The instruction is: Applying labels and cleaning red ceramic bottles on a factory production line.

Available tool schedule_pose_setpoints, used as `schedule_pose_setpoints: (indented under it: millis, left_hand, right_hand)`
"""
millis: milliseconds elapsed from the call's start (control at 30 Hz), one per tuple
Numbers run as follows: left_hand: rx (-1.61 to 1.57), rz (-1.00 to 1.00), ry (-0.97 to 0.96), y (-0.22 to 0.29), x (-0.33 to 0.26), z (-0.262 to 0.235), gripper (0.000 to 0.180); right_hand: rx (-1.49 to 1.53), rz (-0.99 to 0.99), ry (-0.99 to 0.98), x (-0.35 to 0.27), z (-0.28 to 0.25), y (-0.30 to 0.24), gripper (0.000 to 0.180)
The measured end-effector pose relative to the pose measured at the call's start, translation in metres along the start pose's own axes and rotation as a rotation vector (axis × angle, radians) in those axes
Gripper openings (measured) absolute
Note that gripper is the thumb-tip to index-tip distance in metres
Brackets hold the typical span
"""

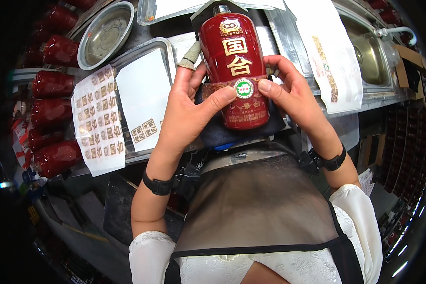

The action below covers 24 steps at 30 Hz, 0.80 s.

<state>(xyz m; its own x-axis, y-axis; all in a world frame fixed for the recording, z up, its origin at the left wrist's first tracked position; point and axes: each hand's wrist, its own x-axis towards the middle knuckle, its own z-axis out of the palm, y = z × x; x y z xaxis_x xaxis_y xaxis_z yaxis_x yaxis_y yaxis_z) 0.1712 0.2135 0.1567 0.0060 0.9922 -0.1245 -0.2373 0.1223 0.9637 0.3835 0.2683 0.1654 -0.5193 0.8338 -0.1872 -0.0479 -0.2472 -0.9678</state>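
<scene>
A glossy dark red bottle (pixel 214 45) with raised gold lettering lies with its neck pointing away from me, over a dark cloth-like pad (pixel 222 137). Across its lower half runs a brownish-red decal strip (pixel 216 87) with a round green and white emblem in the middle. My left hand (pixel 190 97) grips the bottle's left side, its thumb pressing the strip just left of the emblem. A greyish cover sits on one of its fingertips. From the right, my right hand (pixel 292 90) holds the bottle, thumb on the strip beside the emblem. The fingers behind the bottle are partly hidden.
Left of me, a sheet of gold decals (pixel 99 118) overlaps a metal tray (pixel 168 52) holding a white sheet (pixel 144 97). Beyond stands a round metal basin (pixel 86 59). Several red bottles (pixel 54 85) line the left edge. On the right are a long decal sheet (pixel 348 90) and a sink (pixel 386 78).
</scene>
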Motion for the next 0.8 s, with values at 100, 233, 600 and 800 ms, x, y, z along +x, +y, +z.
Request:
schedule_pose_setpoints:
  millis: [100,233,600,800]
  left_hand:
    - [-0.019,0.020,0.005,0.000,0.001,0.002,0.084]
    - [-0.005,-0.020,0.003,0.001,0.000,0.001,0.084]
    - [0.030,0.053,0.002,0.004,-0.006,0.009,0.088]
    - [0.079,0.043,0.020,0.004,-0.006,0.011,0.091]
  right_hand:
    - [0.004,0.006,-0.007,0.002,0.000,0.000,0.052]
    - [0.005,0.013,-0.005,0.001,0.002,0.003,0.053]
    - [0.468,0.257,0.550,0.008,-0.063,-0.007,0.033]
    - [-0.127,-0.196,0.250,-0.018,-0.017,-0.029,0.053]
